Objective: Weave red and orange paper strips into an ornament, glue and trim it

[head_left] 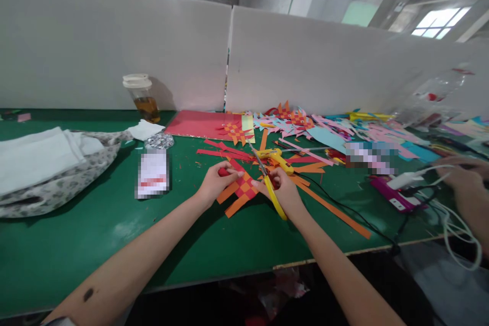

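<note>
My left hand [214,182] pinches the left edge of a woven paper piece [245,187] in red and orange checks. Loose orange strips stick out from its lower left side. In my right hand [288,196] is a pair of scissors [272,194] with yellow handles, its blades pointing up and away from me. The right thumb and fingertips also touch the right edge of the woven piece. Just beyond the hands lies a yellow hot glue gun [281,160], among red strips [225,151] and orange paper strips [332,209].
A woven paper fish [235,131] lies on a red sheet [198,125] at the back. Paper scraps [328,125] pile up at right, near a purple power strip [397,198] and another person's hand [464,178]. A lidded cup [144,102] and patterned cloth [76,178] are left.
</note>
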{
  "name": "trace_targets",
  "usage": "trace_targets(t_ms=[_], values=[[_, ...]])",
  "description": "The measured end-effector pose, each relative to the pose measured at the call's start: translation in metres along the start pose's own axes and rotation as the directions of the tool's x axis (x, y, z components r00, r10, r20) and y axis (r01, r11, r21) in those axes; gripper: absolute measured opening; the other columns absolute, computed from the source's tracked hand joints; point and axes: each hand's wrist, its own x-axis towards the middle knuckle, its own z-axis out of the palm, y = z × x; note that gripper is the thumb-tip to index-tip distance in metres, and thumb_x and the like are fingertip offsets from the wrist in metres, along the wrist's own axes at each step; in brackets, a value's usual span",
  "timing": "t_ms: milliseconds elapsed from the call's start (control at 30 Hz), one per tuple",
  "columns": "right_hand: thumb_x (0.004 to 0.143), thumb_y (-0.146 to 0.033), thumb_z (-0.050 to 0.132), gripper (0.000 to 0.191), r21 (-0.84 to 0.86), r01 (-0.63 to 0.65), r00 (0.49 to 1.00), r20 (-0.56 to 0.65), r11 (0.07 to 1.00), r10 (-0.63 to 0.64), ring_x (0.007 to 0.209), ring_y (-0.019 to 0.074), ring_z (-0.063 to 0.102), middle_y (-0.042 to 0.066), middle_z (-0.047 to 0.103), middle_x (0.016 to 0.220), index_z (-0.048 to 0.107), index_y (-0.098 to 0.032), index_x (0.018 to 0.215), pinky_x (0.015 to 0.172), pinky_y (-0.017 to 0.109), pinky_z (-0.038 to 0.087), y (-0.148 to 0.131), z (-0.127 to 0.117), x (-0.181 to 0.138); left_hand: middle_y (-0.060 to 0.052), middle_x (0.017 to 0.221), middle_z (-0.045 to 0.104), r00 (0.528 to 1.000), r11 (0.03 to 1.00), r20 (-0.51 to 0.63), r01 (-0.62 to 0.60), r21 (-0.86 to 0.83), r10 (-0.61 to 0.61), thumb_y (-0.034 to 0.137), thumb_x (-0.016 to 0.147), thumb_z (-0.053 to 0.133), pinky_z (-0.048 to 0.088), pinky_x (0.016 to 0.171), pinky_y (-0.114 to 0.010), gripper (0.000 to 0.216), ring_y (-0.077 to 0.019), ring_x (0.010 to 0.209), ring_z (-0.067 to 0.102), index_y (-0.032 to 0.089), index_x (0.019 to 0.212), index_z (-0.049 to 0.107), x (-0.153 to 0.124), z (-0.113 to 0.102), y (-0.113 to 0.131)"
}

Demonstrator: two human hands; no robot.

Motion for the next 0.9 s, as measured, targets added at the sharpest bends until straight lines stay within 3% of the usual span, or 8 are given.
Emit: trace_targets(t_ms=[133, 233, 467, 700, 900], values=[[0.067, -0.055, 0.055, 0.044, -0.433, 0.087, 0.994, -0.022, 0.897, -0.108, 0.081, 0.0256, 0.06, 0.008, 0.063, 0.09, 0.044, -0.02, 0.091, 0.064, 0.033, 0.04, -0.009, -0.013, -0.003, 0.006, 0.061, 0.051, 0.993, 0.999, -0.117, -0.006, -0.045, 0.001, 0.037, 0.054, 0.076, 0.037, 0.046, -0.016, 0.039, -0.004, 0.047, 0.044, 0.017, 0.068, 0.047, 0.003, -0.002, 0.001], [0.069, -0.058, 0.052, 0.048, -0.591, 0.148, 0.984, 0.005, 0.793, -0.18, 0.087, 0.029, 0.059, 0.012, 0.061, 0.092, 0.045, -0.018, 0.093, 0.067, 0.034, 0.039, -0.011, -0.015, -0.003, 0.006, 0.065, 0.053, 0.99, 0.996, -0.143, -0.001, -0.093, -0.012, 0.035, 0.052, 0.077, 0.038, 0.047, -0.016, 0.041, -0.0047, 0.05, 0.048, 0.017, 0.071, 0.046, 0.004, -0.003, 0.002], [0.071, -0.057, 0.052, 0.046, -0.581, 0.244, 0.966, 0.077, 0.777, -0.246, 0.084, 0.0242, 0.059, 0.009, 0.059, 0.093, 0.044, -0.018, 0.093, 0.065, 0.03, 0.039, -0.01, -0.015, -0.004, 0.003, 0.068, 0.059, 0.999, 0.994, -0.024, -0.037, -0.107, 0.034, 0.026, 0.055, 0.077, 0.045, 0.066, -0.02, 0.034, -0.0073, 0.063, 0.056, 0.016, 0.069, 0.047, 0.003, -0.003, 0.002], [0.072, -0.056, 0.051, 0.045, -0.597, 0.29, 0.95, 0.089, 0.748, -0.298, 0.083, 0.0239, 0.059, 0.009, 0.059, 0.091, 0.045, -0.017, 0.094, 0.063, 0.029, 0.038, -0.009, -0.015, -0.006, 0.004, 0.066, 0.061, 1.0, 0.994, 0.018, -0.017, -0.105, 0.019, 0.023, 0.052, 0.079, 0.046, 0.067, -0.021, 0.033, -0.0073, 0.061, 0.057, 0.016, 0.066, 0.05, 0.002, -0.002, 0.004], [0.072, -0.055, 0.051, 0.043, -0.592, 0.283, 0.957, 0.115, 0.754, -0.268, 0.08, 0.0234, 0.06, 0.009, 0.061, 0.088, 0.046, -0.018, 0.094, 0.061, 0.029, 0.037, -0.01, -0.014, -0.007, 0.001, 0.074, 0.063, 0.998, 0.996, 0.052, -0.029, -0.09, 0.034, 0.025, 0.056, 0.076, 0.047, 0.073, -0.025, 0.029, -0.0098, 0.069, 0.06, 0.015, 0.073, 0.055, 0.005, -0.006, -0.002]])
